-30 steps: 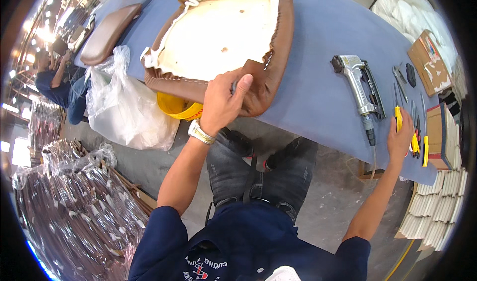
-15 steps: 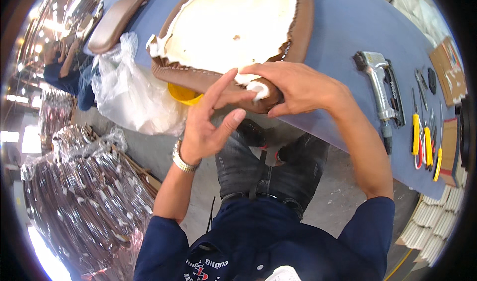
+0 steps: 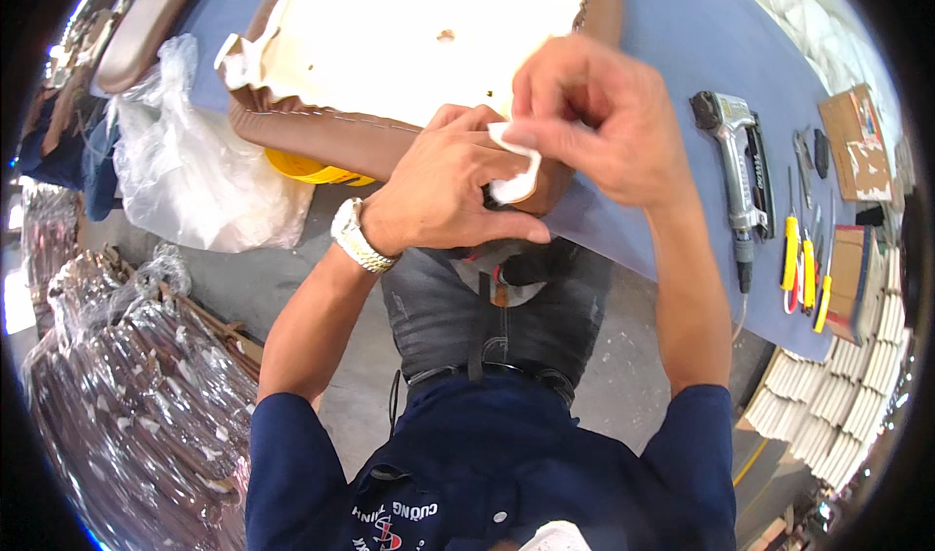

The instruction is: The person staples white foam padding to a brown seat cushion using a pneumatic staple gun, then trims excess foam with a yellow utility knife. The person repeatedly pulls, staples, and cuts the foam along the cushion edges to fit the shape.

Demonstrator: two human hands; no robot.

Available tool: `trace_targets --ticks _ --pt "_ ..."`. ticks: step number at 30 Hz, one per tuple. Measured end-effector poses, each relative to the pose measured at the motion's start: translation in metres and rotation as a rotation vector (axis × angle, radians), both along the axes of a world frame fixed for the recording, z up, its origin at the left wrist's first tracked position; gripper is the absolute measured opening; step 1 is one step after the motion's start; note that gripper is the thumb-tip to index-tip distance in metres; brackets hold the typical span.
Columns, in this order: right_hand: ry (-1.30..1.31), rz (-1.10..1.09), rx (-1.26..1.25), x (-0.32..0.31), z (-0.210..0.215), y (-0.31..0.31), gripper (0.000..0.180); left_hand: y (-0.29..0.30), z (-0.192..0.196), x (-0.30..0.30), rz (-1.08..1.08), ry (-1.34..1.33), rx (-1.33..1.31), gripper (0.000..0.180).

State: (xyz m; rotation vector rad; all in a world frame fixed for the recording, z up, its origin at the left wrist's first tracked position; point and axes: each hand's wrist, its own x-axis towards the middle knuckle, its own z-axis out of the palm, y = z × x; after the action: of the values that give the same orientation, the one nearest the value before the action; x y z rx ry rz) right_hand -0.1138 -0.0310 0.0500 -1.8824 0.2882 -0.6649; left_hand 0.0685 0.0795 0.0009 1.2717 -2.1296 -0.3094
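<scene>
A seat cushion (image 3: 419,35) lies underside up on the blue table (image 3: 682,45), its pale bottom framed by brown leather (image 3: 321,137) folded over the edges. My left hand (image 3: 443,191) grips the near corner of the cushion, fingers curled under the leather. My right hand (image 3: 594,113) pinches a white strip of padding (image 3: 516,166) at that same corner, just above my left hand. A metal watch (image 3: 358,239) sits on my left wrist.
A pneumatic staple gun (image 3: 735,162) lies on the table to the right, with yellow-handled tools (image 3: 804,264) and cardboard boxes (image 3: 857,142) beyond. A yellow object (image 3: 307,169) shows under the table edge. Plastic-wrapped parts (image 3: 136,395) are stacked on the floor at left.
My right hand left the tools at the right and came to the cushion corner, where it now pinches the white padding. My left hand closed around the corner. The view moved closer.
</scene>
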Motion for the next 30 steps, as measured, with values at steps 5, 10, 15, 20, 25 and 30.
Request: trace_targets --ticks 5,10,15,20,25,30 --pt "0.09 -0.335 -0.378 -0.024 0.007 -0.026 0.028 0.006 -0.007 -0.002 0.104 0.199 -0.03 0.04" --pt "0.797 -0.97 -0.706 -0.161 -0.037 -0.06 0.045 0.013 -0.012 0.004 0.135 0.226 -0.028 0.04" --pt "0.884 -0.977 -0.754 -0.193 -0.067 -0.06 0.054 0.002 0.0 0.027 -0.036 0.071 -0.096 0.042" --pt "0.837 -0.855 -0.788 -0.225 -0.038 -0.07 0.054 -0.015 -0.002 0.048 -0.105 0.131 0.223 0.04" --pt "0.423 -0.851 -0.083 -0.171 0.016 0.015 0.038 0.002 -0.001 0.04 -0.086 0.223 0.091 0.019" --pt "0.396 -0.88 -0.074 -0.127 0.009 0.115 0.03 -0.003 -0.014 0.033 -0.079 0.269 0.054 0.02"
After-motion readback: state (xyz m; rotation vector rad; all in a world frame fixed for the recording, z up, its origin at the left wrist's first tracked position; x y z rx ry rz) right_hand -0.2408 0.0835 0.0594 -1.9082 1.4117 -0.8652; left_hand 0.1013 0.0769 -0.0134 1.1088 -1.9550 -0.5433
